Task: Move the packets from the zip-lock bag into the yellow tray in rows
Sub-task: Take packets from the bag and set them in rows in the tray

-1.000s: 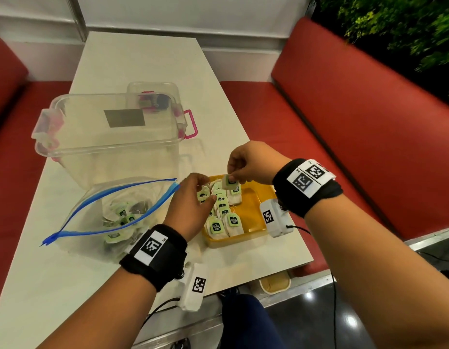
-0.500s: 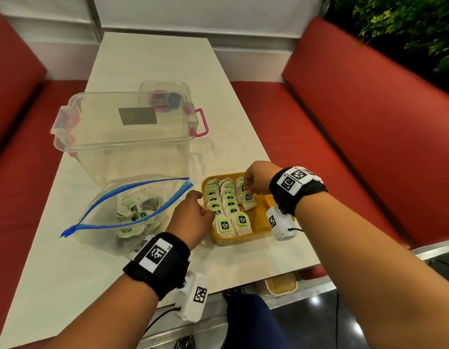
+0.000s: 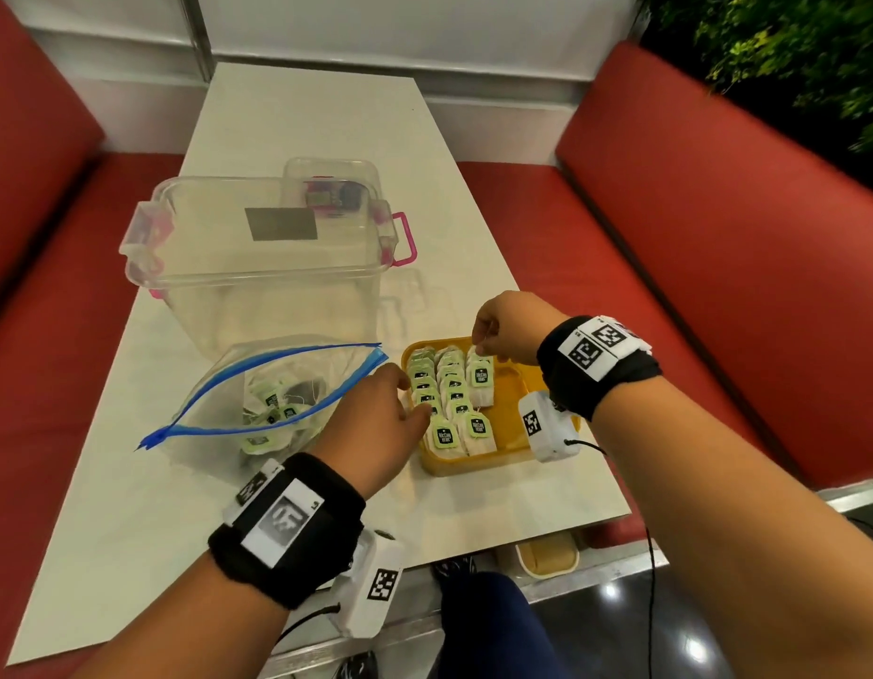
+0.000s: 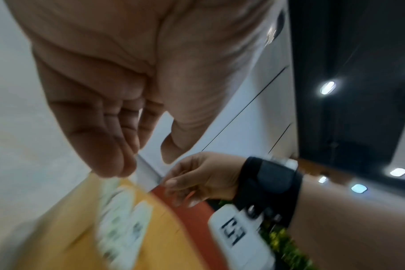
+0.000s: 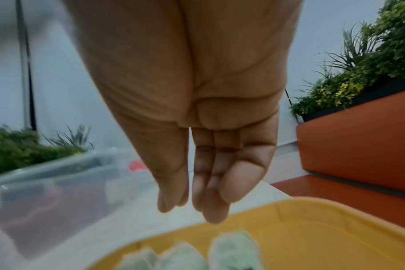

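Observation:
The yellow tray [image 3: 510, 399] stands at the table's right front and holds small green-labelled packets [image 3: 444, 436] in rows: two full rows on the left and a third begun at the far end with one packet [image 3: 481, 377]. My right hand [image 3: 481, 343] hovers just over that packet; in the right wrist view its fingers [image 5: 210, 210] hang straight over the tray [image 5: 312, 228] with nothing between them. My left hand [image 3: 412, 396] is by the tray's left rim, its fingers loose and holding nothing. The clear zip-lock bag [image 3: 287, 374] lies open to the left with several packets [image 3: 273, 401] inside.
A large clear plastic box [image 3: 258, 267] with pink latches stands behind the bag, a smaller clear container [image 3: 331, 183] behind it. Red bench seats [image 3: 718, 286] flank the white table [image 3: 302, 115]. The table's front edge runs just below the tray.
My right hand lowered a packet into the tray's third row and let it go. My left hand drew back from the left row toward the tray's rim.

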{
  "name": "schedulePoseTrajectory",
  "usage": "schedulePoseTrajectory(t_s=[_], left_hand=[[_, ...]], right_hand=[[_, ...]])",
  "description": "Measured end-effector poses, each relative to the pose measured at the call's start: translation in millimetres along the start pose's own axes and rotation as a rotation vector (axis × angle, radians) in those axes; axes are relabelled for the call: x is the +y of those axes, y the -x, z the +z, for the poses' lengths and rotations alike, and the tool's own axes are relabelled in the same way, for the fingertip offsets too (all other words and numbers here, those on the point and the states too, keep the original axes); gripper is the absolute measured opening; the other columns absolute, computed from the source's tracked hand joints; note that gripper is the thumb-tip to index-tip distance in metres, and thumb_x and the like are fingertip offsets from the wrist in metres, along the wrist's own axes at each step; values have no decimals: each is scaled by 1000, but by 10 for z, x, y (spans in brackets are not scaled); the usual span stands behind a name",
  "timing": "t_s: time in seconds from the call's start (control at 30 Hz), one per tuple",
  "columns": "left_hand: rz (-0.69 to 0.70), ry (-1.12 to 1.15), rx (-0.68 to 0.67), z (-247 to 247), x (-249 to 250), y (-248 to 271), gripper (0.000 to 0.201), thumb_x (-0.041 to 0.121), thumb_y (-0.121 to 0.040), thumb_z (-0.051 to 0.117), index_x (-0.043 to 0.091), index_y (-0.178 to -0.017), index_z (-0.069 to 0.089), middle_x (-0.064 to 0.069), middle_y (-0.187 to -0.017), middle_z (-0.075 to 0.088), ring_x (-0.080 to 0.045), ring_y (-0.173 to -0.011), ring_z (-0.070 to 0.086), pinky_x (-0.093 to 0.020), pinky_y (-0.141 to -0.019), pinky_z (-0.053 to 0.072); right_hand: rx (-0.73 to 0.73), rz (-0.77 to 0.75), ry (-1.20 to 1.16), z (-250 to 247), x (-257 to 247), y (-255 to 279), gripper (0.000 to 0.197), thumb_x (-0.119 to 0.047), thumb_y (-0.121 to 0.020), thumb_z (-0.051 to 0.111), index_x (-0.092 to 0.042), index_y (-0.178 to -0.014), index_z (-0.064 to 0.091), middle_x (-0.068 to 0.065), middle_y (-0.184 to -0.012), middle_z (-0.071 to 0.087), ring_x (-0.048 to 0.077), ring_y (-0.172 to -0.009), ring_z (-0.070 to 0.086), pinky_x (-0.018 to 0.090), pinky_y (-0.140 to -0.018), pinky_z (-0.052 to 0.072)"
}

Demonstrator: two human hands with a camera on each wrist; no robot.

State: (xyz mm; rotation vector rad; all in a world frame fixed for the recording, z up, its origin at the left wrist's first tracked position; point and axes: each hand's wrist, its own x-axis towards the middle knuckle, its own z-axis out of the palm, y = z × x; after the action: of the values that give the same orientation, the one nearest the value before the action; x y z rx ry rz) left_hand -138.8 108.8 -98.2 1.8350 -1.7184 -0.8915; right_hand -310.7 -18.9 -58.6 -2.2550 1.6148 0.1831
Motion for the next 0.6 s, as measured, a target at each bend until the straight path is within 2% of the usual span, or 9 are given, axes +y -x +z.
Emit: schedulePoseTrajectory(t_s=[0.1, 0.17, 0.23, 0.3, 0.37, 0.43, 0.47, 0.53, 0.6], left_hand=[[154, 51, 100, -344, 135, 226, 10, 29, -90, 62, 21, -96, 59, 2, -72, 61, -11, -63, 59, -31, -65, 49], [235, 9, 214, -586, 130, 323, 5, 24, -89, 61, 25, -94, 62, 6, -82, 56, -8, -69, 57, -22, -67, 44], [261, -75, 315, -820, 16, 408, 11, 20, -86, 62, 27, -94, 66, 5, -92, 51, -12, -82, 55, -24, -75, 43], [217, -213, 389, -995, -181, 473, 16, 19, -81, 66, 30, -92, 71, 2, -106, 51, -22, -103, 48, -38, -87, 43], [99, -330, 390, -1091, -378, 532, 19, 24, -79, 68, 37, -93, 73, 1, -132, 48, -25, -127, 31, -47, -100, 36], [-32, -388, 327, -1106, -549, 546, 24, 30, -83, 65, 42, -102, 72, 2, -153, 30, -22, -143, 11, -49, -110, 24], [-81, -387, 290, -1078, -630, 524, 27, 31, -86, 62, 42, -109, 69, 3, -157, 25, -24, -146, 9, -49, -112, 23], [-118, -304, 254, -1024, -768, 491, 32, 29, -90, 57, 38, -120, 64, 1, -155, 31, -28, -140, 31, -46, -110, 33], [-107, -225, 283, -984, -839, 472, 39, 23, -91, 56, 31, -130, 57, -1, -144, 45, -25, -117, 56, -39, -97, 45]], right_hand=[[67, -132, -75, -98, -206, 195, 10, -22, -87, 67, -15, -93, 70, -1, -86, 69, 12, -69, 64, 19, -54, 43], [82, -228, -131, -128, -408, 335, 8, -24, -87, 67, -18, -91, 70, -6, -79, 68, 6, -64, 62, 18, -57, 43], [83, -309, -200, -121, -658, 468, 9, -25, -87, 66, -18, -91, 71, -8, -74, 67, 2, -63, 60, 16, -59, 45], [87, -394, -249, -65, -916, 567, 9, -24, -88, 65, -18, -91, 71, -10, -72, 65, 0, -61, 56, 8, -57, 40], [96, -472, -256, 60, -1168, 612, 10, -23, -89, 63, -18, -93, 71, -11, -75, 64, -1, -64, 54, 8, -60, 39], [92, -536, -207, 250, -1391, 592, 14, -22, -91, 59, -18, -97, 71, -7, -89, 69, 6, -78, 60, 18, -72, 46], [80, -550, -160, 369, -1469, 555, 17, -21, -93, 55, -18, -101, 70, -4, -96, 71, 12, -87, 62, 26, -78, 48], [28, -526, -57, 587, -1586, 466, 23, -20, -96, 47, -17, -108, 66, 2, -105, 70, 23, -96, 62, 34, -80, 48], [-3, -473, 57, 716, -1626, 384, 25, -15, -96, 43, -16, -112, 61, 6, -106, 68, 28, -97, 61, 34, -76, 47]])
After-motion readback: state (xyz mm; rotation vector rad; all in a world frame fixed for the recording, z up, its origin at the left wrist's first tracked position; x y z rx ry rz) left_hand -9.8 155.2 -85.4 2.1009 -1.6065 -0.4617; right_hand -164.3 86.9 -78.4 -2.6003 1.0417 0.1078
